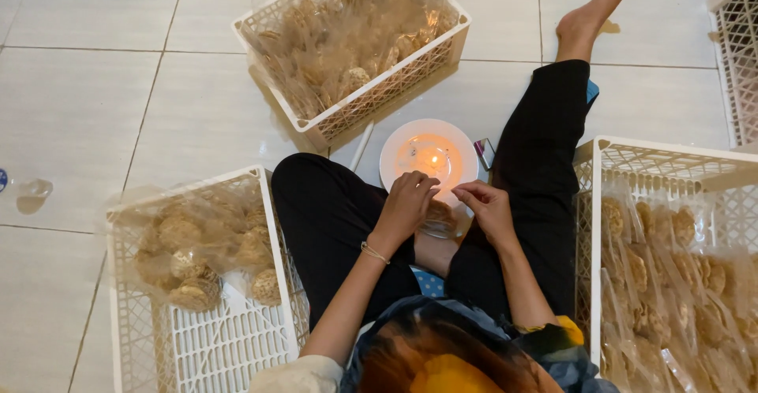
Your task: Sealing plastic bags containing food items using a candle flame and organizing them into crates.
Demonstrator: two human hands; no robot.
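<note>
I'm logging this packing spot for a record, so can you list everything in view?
Crates: four, white plastic lattice; left, top centre, right, far right edge.
Bagged round snacks: many, golden brown in clear plastic; inside three crates.
Plate: one, white, on floor between the legs.
Candle flame: one, orange, on the plate.
Floor: pale tiles.
Snack bag: one, clear, held at the flame.
Left hand: fingers on the bag.
Right hand: fingers pinching the bag.

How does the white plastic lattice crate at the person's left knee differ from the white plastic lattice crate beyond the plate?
The white lattice crate at the left knee holds few bagged round crackers, so its floor shows; the white lattice crate beyond the white plate is heaped full. The near crate sits almost square to the view; the far crate sits turned at an angle. Both hold clear bags of round brown crackers.
</note>
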